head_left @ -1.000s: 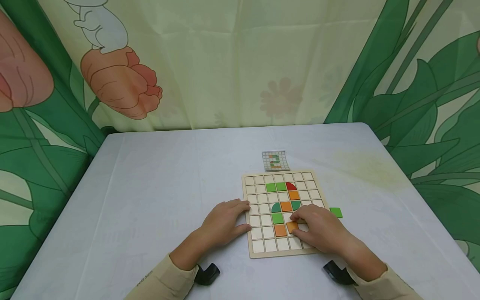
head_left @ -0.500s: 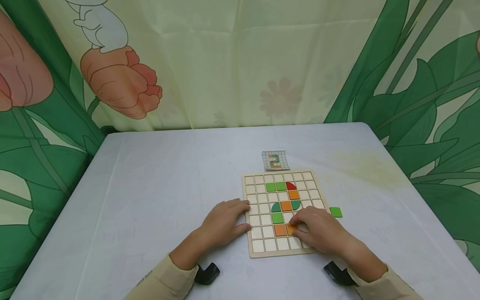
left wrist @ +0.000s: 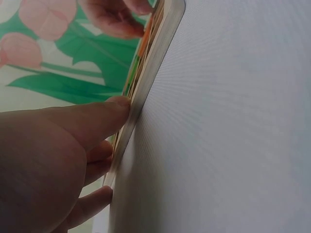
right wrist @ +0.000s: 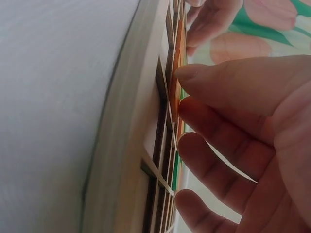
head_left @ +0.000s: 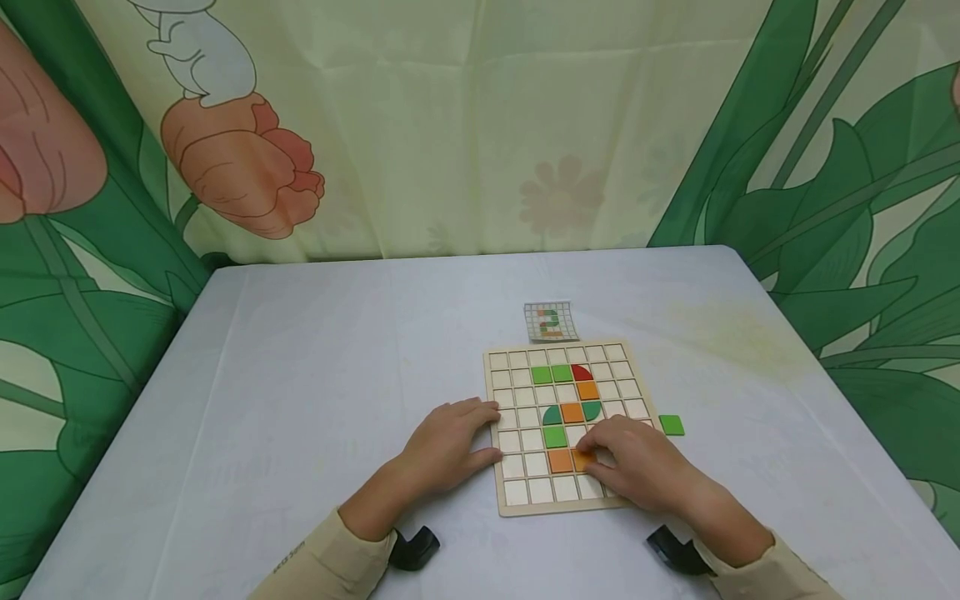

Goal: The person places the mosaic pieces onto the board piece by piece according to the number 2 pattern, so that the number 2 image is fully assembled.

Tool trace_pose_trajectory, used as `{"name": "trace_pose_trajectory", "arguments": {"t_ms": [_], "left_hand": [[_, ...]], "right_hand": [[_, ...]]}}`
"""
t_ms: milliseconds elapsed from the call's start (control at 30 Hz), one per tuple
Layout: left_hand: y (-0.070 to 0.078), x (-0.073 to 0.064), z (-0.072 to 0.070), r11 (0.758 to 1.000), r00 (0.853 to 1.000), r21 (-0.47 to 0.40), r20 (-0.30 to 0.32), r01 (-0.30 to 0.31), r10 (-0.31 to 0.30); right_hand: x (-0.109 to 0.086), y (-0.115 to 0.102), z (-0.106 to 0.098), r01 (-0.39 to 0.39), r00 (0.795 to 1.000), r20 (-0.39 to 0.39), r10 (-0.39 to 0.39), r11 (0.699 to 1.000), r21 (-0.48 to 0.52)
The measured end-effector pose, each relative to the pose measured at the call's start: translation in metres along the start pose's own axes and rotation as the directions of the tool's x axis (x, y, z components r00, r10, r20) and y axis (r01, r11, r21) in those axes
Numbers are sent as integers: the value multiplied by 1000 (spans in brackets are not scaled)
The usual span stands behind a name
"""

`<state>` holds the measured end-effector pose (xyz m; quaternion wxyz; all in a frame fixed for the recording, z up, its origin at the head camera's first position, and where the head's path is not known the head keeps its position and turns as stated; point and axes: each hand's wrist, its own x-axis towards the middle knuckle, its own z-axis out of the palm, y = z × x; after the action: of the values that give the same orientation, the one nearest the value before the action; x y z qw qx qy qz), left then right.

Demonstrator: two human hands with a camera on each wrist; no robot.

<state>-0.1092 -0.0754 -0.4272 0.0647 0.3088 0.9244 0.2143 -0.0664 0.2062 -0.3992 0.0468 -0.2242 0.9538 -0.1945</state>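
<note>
A wooden grid board (head_left: 555, 507) lies on the table with coloured tiles set in its squares. My right hand (head_left: 641, 462) reaches over its right side, thumb and forefinger pinching an orange square tile (head_left: 581, 461) that sits in a square beside another orange tile (head_left: 559, 461). In the right wrist view, the thumb (right wrist: 194, 77) is at that tile's edge, with the other fingers spread over the grid. My left hand (head_left: 446, 446) rests against the board's left edge, thumb and fingers extended; the left wrist view shows the thumb (left wrist: 114, 114) touching the rim.
One loose green tile (head_left: 672, 425) lies just off the board's right edge. Beyond the far edge is a small card (head_left: 551, 322) printed with a coloured grid pattern. Green, red, orange and teal pieces occupy other squares. A patterned curtain (head_left: 465, 125) hangs behind the table.
The orange tile in the right hand has gone from tilted above its square to lying level in the grid, in line with its neighbour. The left hand has stayed put.
</note>
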Motion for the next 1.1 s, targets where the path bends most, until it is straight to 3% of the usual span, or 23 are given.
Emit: {"name": "trace_pose_trajectory", "arguments": {"t_ms": [267,600,833,1100], "left_hand": [[0,-1,0,1000,1000,5,-3,-1,1],[0,-1,1,1000,1000,5,-5,1,-1],[1,0,1,1000,1000,12,5,20,-20],[0,-1,3,1000,1000,10,0,21,-21]], "right_hand": [[-1,4,-6,-39,999,-28,39,999,24],[-7,26,-28,-255,966,-32,256,966,39],[-20,50,-40,-300,949,-97,301,954,31],[-29,70,-41,-339,938,-74,339,941,17]]}}
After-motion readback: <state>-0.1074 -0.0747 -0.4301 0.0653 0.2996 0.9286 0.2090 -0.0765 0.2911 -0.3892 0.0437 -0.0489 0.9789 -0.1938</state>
